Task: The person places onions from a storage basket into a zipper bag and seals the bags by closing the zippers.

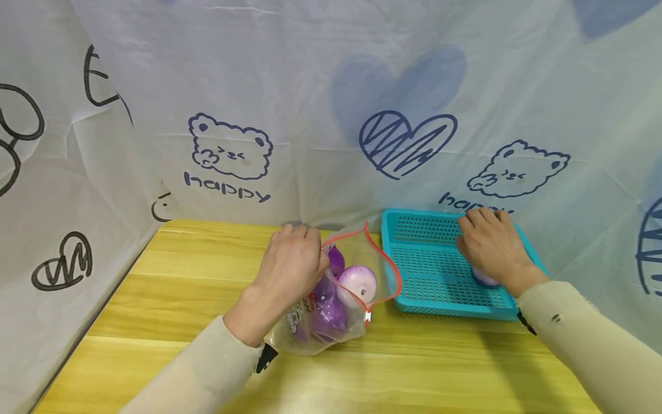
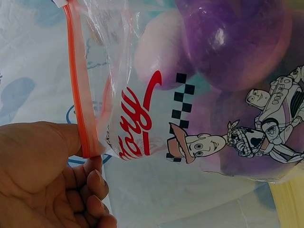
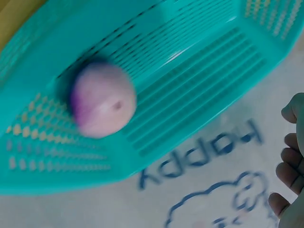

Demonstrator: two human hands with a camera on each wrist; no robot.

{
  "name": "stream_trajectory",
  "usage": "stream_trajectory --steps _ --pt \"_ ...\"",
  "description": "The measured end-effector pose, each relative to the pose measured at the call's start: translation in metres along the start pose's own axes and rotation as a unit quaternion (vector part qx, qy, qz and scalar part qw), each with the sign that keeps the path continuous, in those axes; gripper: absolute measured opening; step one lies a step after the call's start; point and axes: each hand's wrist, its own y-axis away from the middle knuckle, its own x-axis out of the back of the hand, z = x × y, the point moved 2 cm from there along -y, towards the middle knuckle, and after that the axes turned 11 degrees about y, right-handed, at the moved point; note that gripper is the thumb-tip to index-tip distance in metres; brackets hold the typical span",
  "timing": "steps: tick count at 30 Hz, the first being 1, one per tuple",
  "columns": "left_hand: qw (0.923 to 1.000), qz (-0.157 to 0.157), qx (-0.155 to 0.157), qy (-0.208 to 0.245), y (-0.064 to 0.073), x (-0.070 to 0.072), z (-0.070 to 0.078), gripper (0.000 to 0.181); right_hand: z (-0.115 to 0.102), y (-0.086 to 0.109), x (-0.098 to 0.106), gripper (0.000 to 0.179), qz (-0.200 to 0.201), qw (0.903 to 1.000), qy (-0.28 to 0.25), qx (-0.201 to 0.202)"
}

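Observation:
My left hand (image 1: pixel 292 261) pinches the red zip edge of a clear zip bag (image 1: pixel 380 261) between thumb and fingers. Purple-and-white onions lie inside it; a pale one (image 1: pixel 358 283) is near the bag's open mouth. Red lettering (image 2: pixel 135 123) and cartoon figures are printed on the bag's side in the left wrist view. Over the right side of a teal basket (image 1: pixel 426 264) is my right hand (image 1: pixel 488 244), with loosely bent fingers holding nothing. Below it a single onion (image 3: pixel 102 102) rests in the basket, apart from the hand and partly hidden in the head view.
Both bag and basket stand on a yellow wood-grain table (image 1: pixel 207 310), the basket to the bag's right. A pale cloth (image 1: pixel 305 115) printed with hearts and bears hangs right behind the table, and more of it hangs at the left.

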Motion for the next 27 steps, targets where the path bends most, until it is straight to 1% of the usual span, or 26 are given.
stream_trajectory --steps 2,5,10,13,15,17,20,23,27 --pt "1.0000 -0.004 0.002 -0.002 0.000 0.000 0.000 0.019 0.010 0.004 -0.007 0.028 -0.023 0.9997 0.003 -0.006" --pt "0.9999 -0.010 0.004 -0.002 0.000 0.001 0.000 0.019 0.022 0.012 -0.018 0.033 -0.075 0.9971 0.004 -0.012" --pt "0.9999 -0.013 0.005 0.002 0.000 0.001 0.000 0.017 0.035 0.031 -0.034 0.046 -0.166 0.9862 0.007 0.000" --pt "0.9999 -0.013 0.004 0.005 0.000 0.001 0.000 0.018 0.040 0.043 -0.044 0.056 -0.200 0.9796 0.015 0.014" --pt "0.9999 -0.013 0.004 0.008 0.001 0.001 0.001 0.018 0.042 0.050 -0.050 0.061 -0.217 0.9759 0.018 0.021" --pt "0.9999 -0.013 0.004 0.010 0.001 0.001 0.000 0.019 0.043 0.055 -0.056 0.062 -0.227 0.9734 0.017 0.026" --pt "0.9998 -0.014 0.005 0.011 0.001 0.001 0.000 0.019 0.043 0.062 -0.062 0.055 -0.236 0.9711 0.011 0.036" --pt "0.9998 -0.015 0.006 0.012 0.001 0.001 0.000 0.020 0.042 0.068 -0.068 0.055 -0.246 0.9678 0.013 0.054" --pt "0.9997 -0.019 0.008 0.012 0.001 0.000 0.000 0.021 0.040 0.076 -0.074 0.065 -0.265 0.9613 0.016 0.073"
